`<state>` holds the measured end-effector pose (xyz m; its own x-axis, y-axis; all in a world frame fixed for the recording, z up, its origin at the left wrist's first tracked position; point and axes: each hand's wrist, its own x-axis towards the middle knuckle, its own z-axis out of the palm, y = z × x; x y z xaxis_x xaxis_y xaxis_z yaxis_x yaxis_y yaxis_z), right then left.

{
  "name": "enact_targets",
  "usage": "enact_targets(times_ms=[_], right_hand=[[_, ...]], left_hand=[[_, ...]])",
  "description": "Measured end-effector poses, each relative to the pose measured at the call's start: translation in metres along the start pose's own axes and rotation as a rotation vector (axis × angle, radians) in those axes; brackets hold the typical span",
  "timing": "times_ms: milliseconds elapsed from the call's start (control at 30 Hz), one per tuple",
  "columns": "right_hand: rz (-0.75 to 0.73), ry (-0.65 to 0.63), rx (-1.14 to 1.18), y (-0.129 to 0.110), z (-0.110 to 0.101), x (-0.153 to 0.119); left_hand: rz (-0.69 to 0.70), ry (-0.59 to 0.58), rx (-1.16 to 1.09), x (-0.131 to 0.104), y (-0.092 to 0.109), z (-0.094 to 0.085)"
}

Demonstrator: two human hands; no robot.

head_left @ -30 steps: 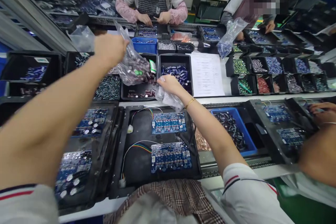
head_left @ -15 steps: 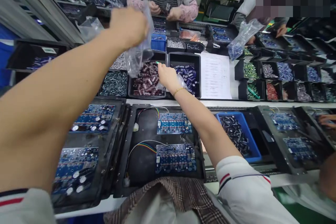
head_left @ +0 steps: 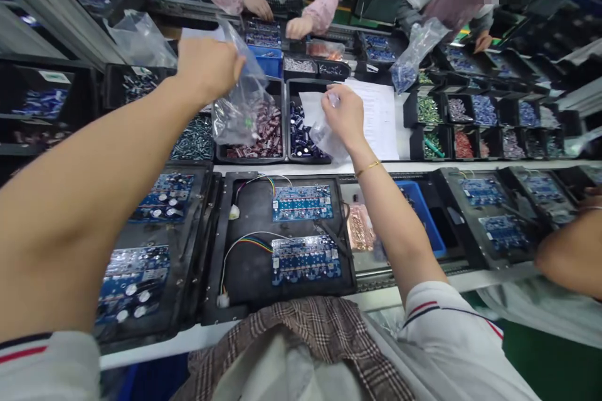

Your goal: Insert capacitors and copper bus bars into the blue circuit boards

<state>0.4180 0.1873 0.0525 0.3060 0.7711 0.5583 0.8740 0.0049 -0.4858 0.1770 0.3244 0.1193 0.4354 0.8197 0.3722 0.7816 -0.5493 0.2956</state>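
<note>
1 clear bag [head_left: 237, 114], upper middle, hangs from the closed left hand [head_left: 205, 69], gripped part hidden; right hand [head_left: 345, 114] squeezes crinkly plastic [head_left: 328, 138].

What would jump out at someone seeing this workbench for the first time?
Probably the left hand, raised with a clear plastic bag over a black bin of maroon capacitors, while the right hand grips crumpled plastic. Nearer, two blue circuit boards lie in a black tray. Off to the right, small bins show green parts and red parts.

Bright, wide-angle view, edges stretched and blurred.
</note>
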Motion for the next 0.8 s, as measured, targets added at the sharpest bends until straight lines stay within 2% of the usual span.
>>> enact_targets(times_ms=[33, 100, 200, 267, 333, 367, 433, 467, 500, 533, 567, 633, 667, 733, 800], right_hand=[[-0.015, -0.005, 0.053, -0.001, -0.013, -0.009], [-0.072, -0.028, 0.160, -0.010, -0.039, -0.029], [-0.168, -0.105, 0.298, -0.027, -0.081, -0.071], [-0.135, -0.135, 0.339, -0.029, -0.115, -0.111], [0.060, -0.080, 0.264, -0.018, -0.159, -0.165], [0.205, 0.050, 0.168, -0.008, -0.183, -0.198], [0.572, 0.345, -0.154, 0.012, -0.232, -0.271], [0.778, 0.481, -0.422, 0.020, -0.253, -0.308], [0.982, 0.509, -0.715, 0.026, -0.269, -0.344], [1.086, 0.503, -0.835, 0.028, -0.280, -0.377], [1.149, 0.480, -0.902, 0.028, -0.283, -0.406], [1.245, 0.310, -0.954, 0.024, -0.267, -0.449], [1.273, 0.158, -0.934, 0.022, -0.250, -0.463], [1.258, -0.224, -0.807, 0.021, -0.206, -0.476], [1.099, -0.662, -0.559, 0.024, -0.163, -0.473]], left_hand=[[0.025, 0.015, -0.037, -0.007, 0.009, 0.000], [0.119, 0.001, -0.112, -0.028, 0.040, -0.002], [0.396, -0.174, -0.281, -0.070, 0.110, -0.004], [0.586, -0.386, -0.532, -0.091, 0.149, 0.001], [0.622, -0.584, -0.741, -0.095, 0.168, 0.019], [0.574, -0.628, -0.782, -0.091, 0.170, 0.034], [0.416, -0.586, -0.705, -0.075, 0.160, 0.074], [0.306, -0.520, -0.566, -0.066, 0.152, 0.096], [0.200, -0.481, -0.422, -0.058, 0.144, 0.118], [0.113, -0.455, -0.312, -0.052, 0.137, 0.138], [0.059, -0.436, -0.237, -0.049, 0.133, 0.156], [0.024, -0.401, -0.166, -0.045, 0.130, 0.181], [0.018, -0.387, -0.159, -0.045, 0.132, 0.188], [0.003, -0.369, -0.174, -0.044, 0.137, 0.197], [-0.010, -0.358, -0.208, -0.043, 0.141, 0.201]])
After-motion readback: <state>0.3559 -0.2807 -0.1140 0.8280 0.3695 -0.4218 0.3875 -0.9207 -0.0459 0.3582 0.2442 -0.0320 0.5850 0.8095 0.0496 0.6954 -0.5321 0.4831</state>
